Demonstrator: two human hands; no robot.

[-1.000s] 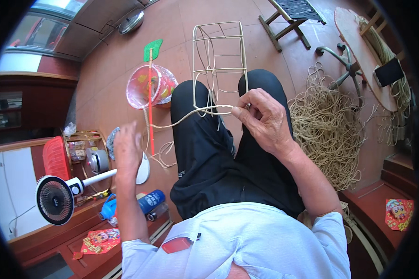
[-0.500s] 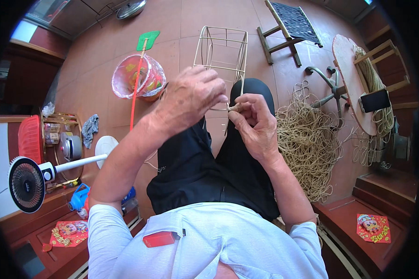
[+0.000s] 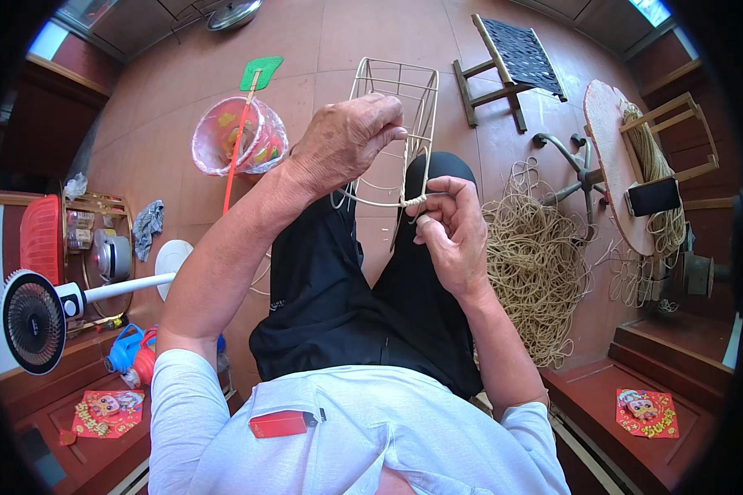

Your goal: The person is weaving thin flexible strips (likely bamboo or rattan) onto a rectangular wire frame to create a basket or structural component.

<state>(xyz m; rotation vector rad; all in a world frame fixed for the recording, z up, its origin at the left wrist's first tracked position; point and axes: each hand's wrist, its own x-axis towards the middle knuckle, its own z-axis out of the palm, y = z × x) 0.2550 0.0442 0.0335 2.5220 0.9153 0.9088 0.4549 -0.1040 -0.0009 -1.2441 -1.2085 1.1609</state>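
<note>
Head view. Person seated, black trousers, white shirt; floor of reddish tiles below.

Left hand point(image 3: 347, 140): raised over the left knee, grip clenched around a thin rattan strand point(image 3: 371, 202) near the wire frame's near edge. The strand curves from under this hand rightward to a small wrapped knot.

Right hand point(image 3: 450, 227): lower and to the right, just beside the left hand; thumb and forefinger pinch the strand at the knot, other fingers curled. Grip closed on the strand.

Wire frame point(image 3: 396, 91): pale, box-shaped lattice, standing upright on the floor just beyond the knees, between both hands and the far tiles. Strand touches its near lower edge.

Surroundings: loose heap of rattan cord point(image 3: 537, 264) on the floor right of the right leg. Pink basket point(image 3: 239, 140) far left, a green-headed fly swatter point(image 3: 248, 107) leaning across it. White fan point(image 3: 37, 318) near left. Folding stool point(image 3: 512, 62) far right.
</note>
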